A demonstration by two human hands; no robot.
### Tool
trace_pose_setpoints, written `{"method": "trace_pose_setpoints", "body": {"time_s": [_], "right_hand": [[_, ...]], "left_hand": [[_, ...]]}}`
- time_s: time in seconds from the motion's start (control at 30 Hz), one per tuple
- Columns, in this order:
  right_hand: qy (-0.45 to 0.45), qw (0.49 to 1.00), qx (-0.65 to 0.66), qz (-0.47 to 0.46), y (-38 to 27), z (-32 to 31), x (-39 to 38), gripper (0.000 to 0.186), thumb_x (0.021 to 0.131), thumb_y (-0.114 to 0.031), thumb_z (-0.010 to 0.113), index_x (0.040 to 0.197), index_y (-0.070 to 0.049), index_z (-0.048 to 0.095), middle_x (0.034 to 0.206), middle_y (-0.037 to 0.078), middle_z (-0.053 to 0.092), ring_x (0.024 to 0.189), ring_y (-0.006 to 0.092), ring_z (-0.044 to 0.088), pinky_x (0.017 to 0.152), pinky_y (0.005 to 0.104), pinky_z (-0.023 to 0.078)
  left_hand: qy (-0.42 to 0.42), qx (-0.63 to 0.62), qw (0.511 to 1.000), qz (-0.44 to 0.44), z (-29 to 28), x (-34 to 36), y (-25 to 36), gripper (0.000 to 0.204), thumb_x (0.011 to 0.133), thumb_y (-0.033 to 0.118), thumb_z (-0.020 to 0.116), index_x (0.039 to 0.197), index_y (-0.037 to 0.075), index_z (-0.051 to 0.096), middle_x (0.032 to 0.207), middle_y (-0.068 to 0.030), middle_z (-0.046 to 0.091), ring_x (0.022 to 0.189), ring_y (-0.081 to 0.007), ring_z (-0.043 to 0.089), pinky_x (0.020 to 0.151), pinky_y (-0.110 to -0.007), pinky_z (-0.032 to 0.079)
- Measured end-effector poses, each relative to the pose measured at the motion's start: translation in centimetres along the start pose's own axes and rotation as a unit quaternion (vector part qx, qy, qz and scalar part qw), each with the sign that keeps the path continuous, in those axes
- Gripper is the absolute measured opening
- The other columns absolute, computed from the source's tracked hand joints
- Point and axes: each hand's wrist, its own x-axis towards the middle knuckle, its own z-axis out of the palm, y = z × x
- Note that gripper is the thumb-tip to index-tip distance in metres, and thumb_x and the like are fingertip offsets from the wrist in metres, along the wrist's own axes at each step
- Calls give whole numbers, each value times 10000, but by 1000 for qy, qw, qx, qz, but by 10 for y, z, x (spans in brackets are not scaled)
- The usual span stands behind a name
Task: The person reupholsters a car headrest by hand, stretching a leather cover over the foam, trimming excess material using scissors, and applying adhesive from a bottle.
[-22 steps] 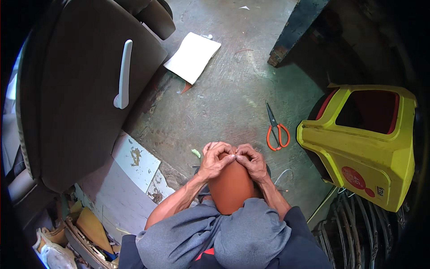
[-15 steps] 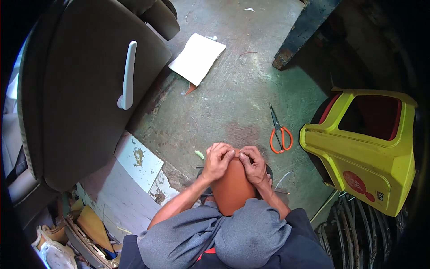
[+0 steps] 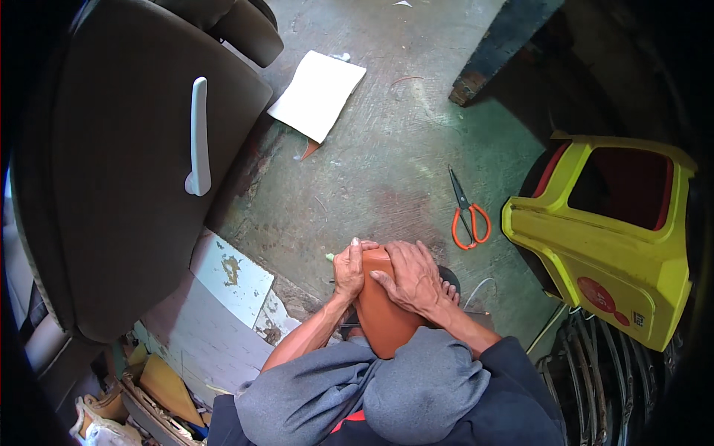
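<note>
A reddish-brown, smooth leather-like piece [image 3: 387,324], broad and rounded at its near end, stands between my knees. Around its far left edge my left hand [image 3: 348,270] is closed, thumb up near the top. My right hand [image 3: 413,278] lies on its far right part, fingers stretched toward the far edge and thumb apart across the surface. The underside of the piece and my left fingertips are hidden. To the right on the floor lie scissors [image 3: 469,215] with orange handles and dark blades.
A white pad [image 3: 317,97] lies farther off, with a brown scrap [image 3: 310,149] beside it. A large dark seat [image 3: 141,156] with a pale lever [image 3: 198,137] fills the left. At right stands a yellow plastic housing [image 3: 617,208] above dark metal frames [image 3: 591,372].
Both hands have let go of their pinch at the far edge. The left has moved to the left side; the right has spread over the top. The view has shifted slightly.
</note>
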Motion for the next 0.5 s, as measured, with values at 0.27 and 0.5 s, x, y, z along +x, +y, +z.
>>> {"method": "trace_pose_setpoints", "body": {"time_s": [0.27, 0.5], "right_hand": [[-251, 962, -41, 103, -17, 0, 48, 547, 944, -480, 679, 1231, -14, 655, 1180, 189, 698, 1111, 380, 665, 920, 508, 543], [-27, 985, 169, 17, 21, -7, -2, 577, 855, -327, 825, 1309, -18, 649, 1277, 181, 687, 1196, 353, 648, 1031, 470, 494]], "left_hand": [[7, -29, 999, -39, -3, 4, -15, 567, 1136, 353, 412, 996, -66, 769, 1038, -136, 758, 969, -194, 683, 937, -342, 528], [-132, -115, 980, -90, -17, 3, 25, 336, 1105, 245, 536, 1290, -8, 659, 1262, -113, 678, 1194, -180, 609, 1061, -332, 475]]}}
